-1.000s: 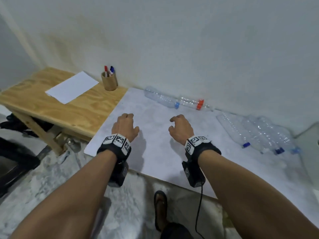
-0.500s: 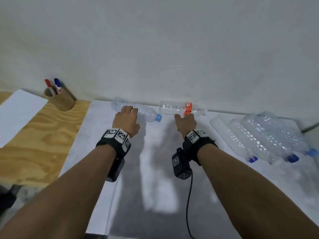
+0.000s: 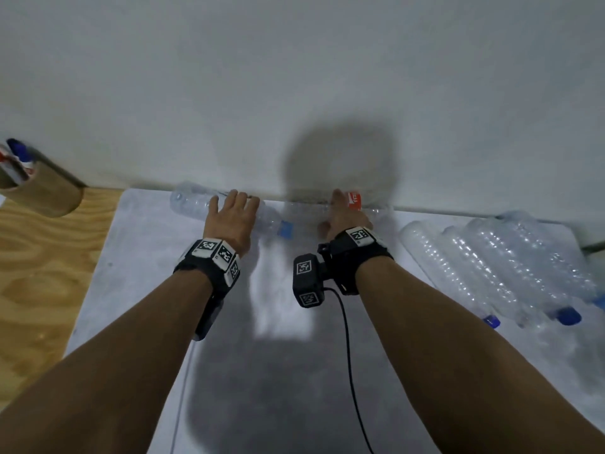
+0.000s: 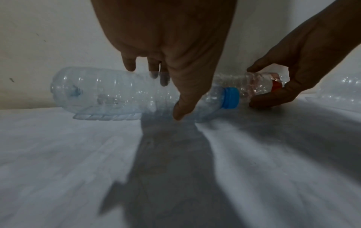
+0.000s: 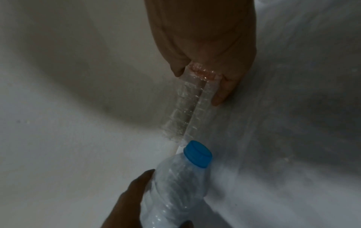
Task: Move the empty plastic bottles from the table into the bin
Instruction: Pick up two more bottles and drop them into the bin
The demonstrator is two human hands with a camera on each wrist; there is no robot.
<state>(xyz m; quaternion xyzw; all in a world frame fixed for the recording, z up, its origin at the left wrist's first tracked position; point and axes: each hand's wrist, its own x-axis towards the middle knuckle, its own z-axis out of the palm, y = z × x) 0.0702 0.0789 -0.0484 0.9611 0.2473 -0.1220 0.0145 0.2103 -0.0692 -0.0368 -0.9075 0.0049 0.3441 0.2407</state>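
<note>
Two clear empty bottles lie end to end against the wall on the white table point(image 3: 137, 290). My left hand point(image 3: 234, 214) wraps the blue-capped bottle point(image 3: 188, 204) near its neck, with the thumb in front and the fingers over the top and back point(image 4: 168, 95). The right hand point(image 3: 343, 214) pinches the crinkled red-labelled bottle point(image 3: 355, 201) between thumb and fingers point(image 5: 199, 83). In the left wrist view the blue-capped bottle point(image 4: 107, 91) lies on the table, with the red-labelled bottle point(image 4: 259, 83) just beyond its cap. No bin is in view.
Several more clear bottles point(image 3: 491, 263) with blue caps lie side by side at the right of the table. A cardboard pen cup point(image 3: 39, 188) stands on the wooden bench point(image 3: 42, 273) to the left. The wall runs right behind the bottles.
Both hands reached forward from the table's middle to the wall. The left hand has closed round the blue-capped bottle and the right hand has pinched the red-labelled one.
</note>
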